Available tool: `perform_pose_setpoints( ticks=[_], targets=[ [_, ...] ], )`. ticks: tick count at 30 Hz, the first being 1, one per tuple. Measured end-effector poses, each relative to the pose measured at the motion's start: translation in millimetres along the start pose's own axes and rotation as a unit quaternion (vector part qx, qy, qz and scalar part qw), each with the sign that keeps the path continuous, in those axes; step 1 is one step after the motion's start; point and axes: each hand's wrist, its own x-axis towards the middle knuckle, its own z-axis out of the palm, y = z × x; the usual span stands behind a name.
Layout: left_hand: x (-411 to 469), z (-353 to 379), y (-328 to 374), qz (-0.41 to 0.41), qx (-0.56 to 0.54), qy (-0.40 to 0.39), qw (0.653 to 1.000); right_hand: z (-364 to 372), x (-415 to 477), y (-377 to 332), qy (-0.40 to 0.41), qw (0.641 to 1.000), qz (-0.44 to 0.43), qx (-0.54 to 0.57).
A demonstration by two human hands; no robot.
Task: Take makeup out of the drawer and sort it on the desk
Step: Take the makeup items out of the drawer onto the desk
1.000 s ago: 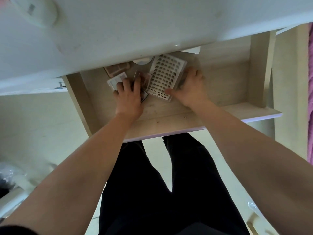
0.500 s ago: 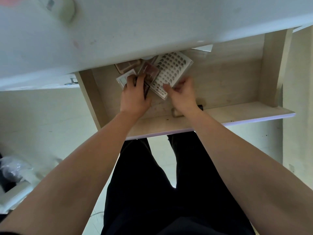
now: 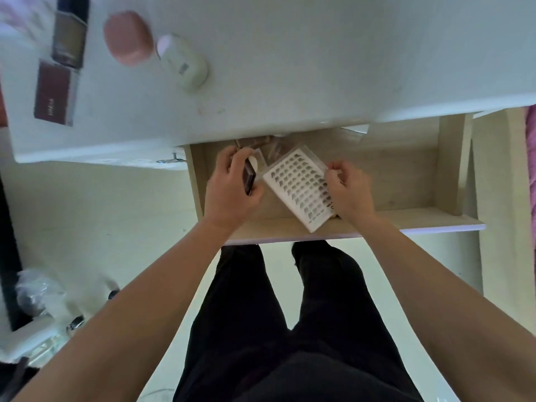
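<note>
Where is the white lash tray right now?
Head view: the lash tray is over the open drawer, tilted, its right edge held by the right hand, beside the left hand gripping a dark compact.

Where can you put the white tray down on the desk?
The desk is bare from the white tube rightward to its edge. Its left end is crowded: pink case, brown bottle, dark red box. The drawer is bare right of the right hand pinching the white tray.

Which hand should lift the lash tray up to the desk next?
Right. The right hand has a pinch grip on the lash tray edge, raised over the drawer front. The left hand is full, holding a dark case.
</note>
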Motion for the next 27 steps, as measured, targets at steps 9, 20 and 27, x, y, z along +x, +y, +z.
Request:
perform_pose_setpoints(
  ticks=[9,20,27],
  targets=[
    [49,-133,-60,-0.109,0.009,0.15,0.983,43,5,-143,-0.014,0.983,-0.067,0.168],
    [146,-179,-152,-0.042,0.15,0.029,0.987,102,84,-241,0.079,0.993,-0.02,0.087],
    [156,-182,-177,-0.006,0.181,-0.006,0.983,156,108,-285,-0.007,0.999,-0.031,0.007]
  ],
)
